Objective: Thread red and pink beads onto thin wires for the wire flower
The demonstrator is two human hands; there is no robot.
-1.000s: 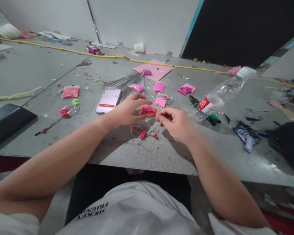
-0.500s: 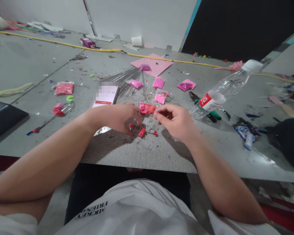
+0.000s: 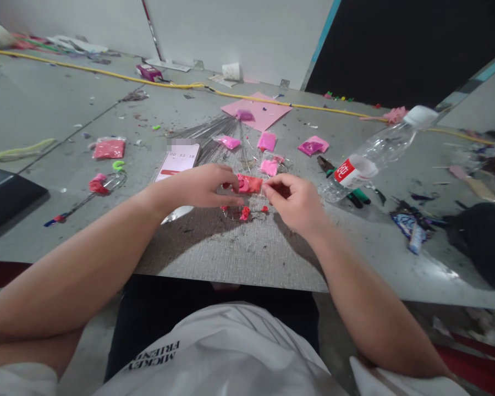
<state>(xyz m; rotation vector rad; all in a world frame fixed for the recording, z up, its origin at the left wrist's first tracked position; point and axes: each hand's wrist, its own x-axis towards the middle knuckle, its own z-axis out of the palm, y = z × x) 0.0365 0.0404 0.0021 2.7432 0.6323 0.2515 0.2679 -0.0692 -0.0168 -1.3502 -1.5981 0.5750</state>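
My left hand hovers over the left side of a small packet of coral-pink clay, thumb and forefinger apart. Pinched together at the packet's right edge are the thumb and fingertips of my right hand. A pink lump of clay shows at the packet's left end. Just below my left fingers lies a bent wire piece with red clay on it, partly hidden by that hand. A phone showing a timer rests beside my left wrist.
Several pink clay packets lie beyond my hands, near a pink paper sheet and a fan of thin wires. A clear bottle stands by green-handled pliers on the right. Another clay-covered wire piece lies left.
My left hand has shifted a little up and right, off the wire piece and closer to the packet. The right hand keeps its pinch with hardly any movement.
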